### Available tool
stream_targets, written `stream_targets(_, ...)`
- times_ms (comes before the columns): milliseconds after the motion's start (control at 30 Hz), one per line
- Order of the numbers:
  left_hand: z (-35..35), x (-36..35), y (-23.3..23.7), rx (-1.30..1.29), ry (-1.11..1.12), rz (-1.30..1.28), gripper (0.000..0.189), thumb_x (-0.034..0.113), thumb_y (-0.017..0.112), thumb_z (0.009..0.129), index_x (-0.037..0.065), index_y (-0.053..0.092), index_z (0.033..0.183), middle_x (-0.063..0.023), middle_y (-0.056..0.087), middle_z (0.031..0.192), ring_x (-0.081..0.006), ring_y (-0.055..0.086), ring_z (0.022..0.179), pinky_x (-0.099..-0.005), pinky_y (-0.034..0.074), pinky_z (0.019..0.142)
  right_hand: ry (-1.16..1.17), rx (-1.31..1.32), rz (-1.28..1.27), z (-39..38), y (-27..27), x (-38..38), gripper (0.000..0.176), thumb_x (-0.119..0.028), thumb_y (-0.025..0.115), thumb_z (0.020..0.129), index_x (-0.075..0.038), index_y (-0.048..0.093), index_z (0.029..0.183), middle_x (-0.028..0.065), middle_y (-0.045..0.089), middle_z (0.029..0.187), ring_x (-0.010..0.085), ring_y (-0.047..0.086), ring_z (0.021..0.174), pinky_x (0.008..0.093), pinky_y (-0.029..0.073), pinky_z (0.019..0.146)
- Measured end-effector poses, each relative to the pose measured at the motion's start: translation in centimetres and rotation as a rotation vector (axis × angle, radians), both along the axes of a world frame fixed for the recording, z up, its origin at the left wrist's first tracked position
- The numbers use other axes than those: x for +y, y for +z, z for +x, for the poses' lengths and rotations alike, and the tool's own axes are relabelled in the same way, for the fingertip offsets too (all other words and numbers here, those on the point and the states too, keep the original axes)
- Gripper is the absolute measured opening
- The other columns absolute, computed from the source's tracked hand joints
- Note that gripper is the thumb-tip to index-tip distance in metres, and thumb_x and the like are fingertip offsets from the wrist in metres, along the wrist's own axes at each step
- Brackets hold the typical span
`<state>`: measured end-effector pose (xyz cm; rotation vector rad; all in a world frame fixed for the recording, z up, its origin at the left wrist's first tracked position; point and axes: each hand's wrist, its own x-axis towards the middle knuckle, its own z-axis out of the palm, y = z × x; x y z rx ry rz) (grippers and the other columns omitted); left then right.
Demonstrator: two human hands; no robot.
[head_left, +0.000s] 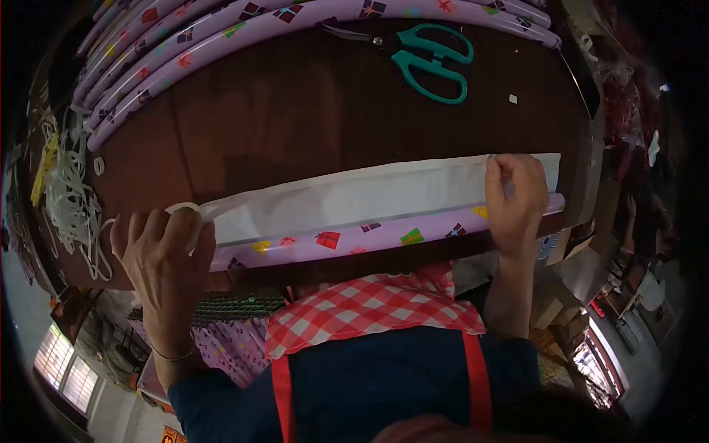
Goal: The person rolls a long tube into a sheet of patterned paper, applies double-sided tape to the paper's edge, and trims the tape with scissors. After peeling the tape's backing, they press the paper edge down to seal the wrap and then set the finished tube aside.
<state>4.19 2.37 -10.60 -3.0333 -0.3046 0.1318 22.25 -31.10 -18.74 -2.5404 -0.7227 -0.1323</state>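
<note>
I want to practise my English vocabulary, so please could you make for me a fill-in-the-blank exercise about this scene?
1. The right hand pinches the upper edge of a sheet whose colour is ____.
2. The tangled ribbon is nearer to the person's ____ hand.
3. The apron has two shoulder straps, both coloured ____.

Missing words: white; left; red.

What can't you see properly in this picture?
- Head view: the left end of the gift wrap, hidden behind the left hand.
- Head view: parts of the back rolls, cut off by the top edge.
- Head view: what the far-right clutter is, too dim and blurry.
</note>
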Motion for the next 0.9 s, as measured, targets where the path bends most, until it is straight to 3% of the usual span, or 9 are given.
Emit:
stream_targets(167, -0.5, -0.2, 0.0, 0.024, 0.021, -0.001, 0.021, 0.018, 0.073, 0.073, 0.006, 0.065, 0.088, -0.0101, 0.060, 0.083, -0.0306, 0.055, 0.082, -0.0449, 0.039, 0.089, 0.332, -0.165, 0.142, -0.6, 0.5, 0.4, 0.018, -0.001, 0.072, 0.075, -0.001, 0.061, 0.090, 0.0133, 0.062, 0.089, 0.0305, 0.059, 0.079, 0.0409, 0.050, 0.070)
stream_targets(200, -0.6, -0.2, -0.1, 0.022, 0.027, 0.005, 0.021, 0.018, 0.073, 0.073, 0.006, 0.065, 0.088, -0.0101, 0.060, 0.083, -0.0306, 0.055, 0.082, -0.0449, 0.039, 0.089, 0.386, -0.148, 0.144, -1.1, 0.2, 0.2, 0.019, -0.004, 0.072, 0.075, 0.000, 0.062, 0.091, 0.0143, 0.064, 0.097, 0.0319, 0.061, 0.088, 0.0416, 0.051, 0.076)
stream_targets(333, -0.6, -0.6, 0.3, 0.003, 0.044, 0.004, 0.018, 0.019, 0.074, 0.072, 0.008, 0.064, 0.084, -0.0081, 0.059, 0.080, -0.0295, 0.056, 0.083, -0.0474, 0.037, 0.095, 0.533, -0.063, 0.141, -2.6, 0.4, 1.8, 0.023, -0.009, 0.073, 0.076, 0.001, 0.064, 0.095, 0.0163, 0.064, 0.106, 0.0328, 0.061, 0.099, 0.0422, 0.052, 0.083)
stream_targets(433, -0.6, -1.0, 0.6, 0.000, 0.068, 0.004, 0.017, 0.020, 0.075, 0.072, 0.010, 0.063, 0.079, -0.0057, 0.057, 0.077, -0.0273, 0.057, 0.083, -0.0489, 0.037, 0.097, 0.659, -0.033, 0.087, -3.1, 0.4, 3.0, 0.033, -0.023, 0.072, 0.081, 0.003, 0.065, 0.100, 0.0206, 0.064, 0.114, 0.0343, 0.060, 0.110, 0.0433, 0.052, 0.091)
stream_targets(600, -1.0, -1.1, 0.8, -0.004, 0.090, -0.021, 0.018, 0.021, 0.075, 0.071, 0.011, 0.062, 0.078, -0.0048, 0.055, 0.074, -0.0263, 0.057, 0.083, -0.0506, 0.036, 0.098, 0.712, 0.010, 0.062, -2.7, 0.7, 3.7, 0.037, -0.026, 0.071, 0.082, 0.006, 0.066, 0.101, 0.0223, 0.064, 0.114, 0.0361, 0.059, 0.113, 0.0442, 0.051, 0.094)
stream_targets(700, -1.3, -0.7, 0.8, 0.019, 0.084, -0.031, 0.016, 0.019, 0.072, 0.074, 0.009, 0.063, 0.082, -0.0077, 0.058, 0.079, -0.0306, 0.057, 0.082, -0.0490, 0.036, 0.095, 0.732, 0.025, 0.043, -2.6, 0.6, 3.7, 0.039, -0.027, 0.071, 0.082, 0.007, 0.067, 0.100, 0.0232, 0.065, 0.113, 0.0368, 0.059, 0.113, 0.0452, 0.050, 0.095)
stream_targets(767, -1.3, -0.6, 0.7, 0.008, 0.115, -0.037, 0.017, 0.019, 0.075, 0.070, 0.012, 0.061, 0.076, -0.0043, 0.054, 0.073, -0.0254, 0.057, 0.082, -0.0517, 0.034, 0.099, 0.739, 0.033, 0.032, -2.6, 0.6, 3.8, 0.040, -0.028, 0.071, 0.082, 0.007, 0.067, 0.100, 0.0235, 0.065, 0.113, 0.0371, 0.059, 0.113, 0.0457, 0.050, 0.096)
stream_targets(900, -1.3, -0.3, 0.7, -0.005, 0.128, -0.047, 0.017, 0.020, 0.076, 0.070, 0.013, 0.061, 0.076, -0.0041, 0.054, 0.073, -0.0252, 0.057, 0.082, -0.0512, 0.034, 0.099, 0.737, 0.071, -0.016, -2.5, 0.9, 4.1, 0.040, -0.028, 0.072, 0.081, 0.008, 0.067, 0.099, 0.0240, 0.065, 0.112, 0.0379, 0.060, 0.112, 0.0462, 0.050, 0.095)
